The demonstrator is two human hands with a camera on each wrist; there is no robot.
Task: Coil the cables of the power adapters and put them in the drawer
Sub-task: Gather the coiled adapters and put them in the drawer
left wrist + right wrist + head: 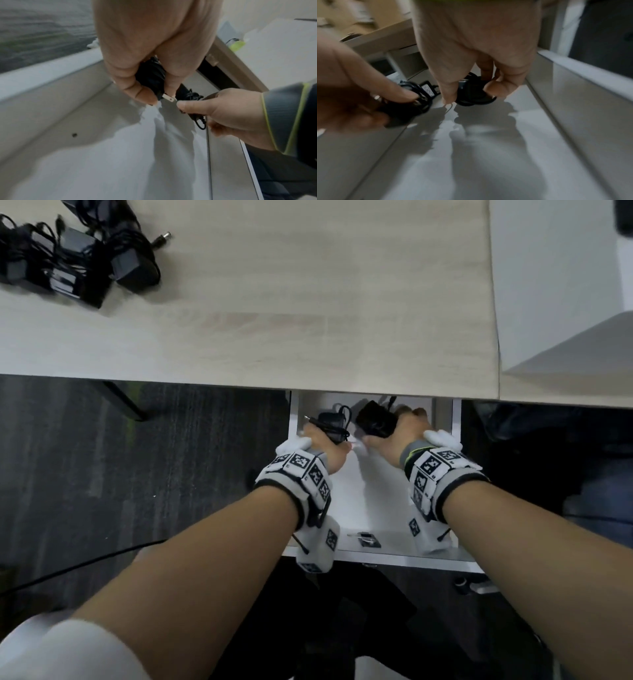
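Inside the drawer (373, 554), your left hand (323, 448) grips one coiled adapter (330, 426), your right hand (399, 436) another adapter (375, 419) beside it.

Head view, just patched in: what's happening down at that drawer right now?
A person is putting coiled power adapters into the open white drawer under the desk. The left hand grips one adapter with its cable wound up, and the right hand grips a second, bulkier adapter; both are low at the back of the drawer, not yet let go. A pile of more adapters waits on the desk's far left corner.
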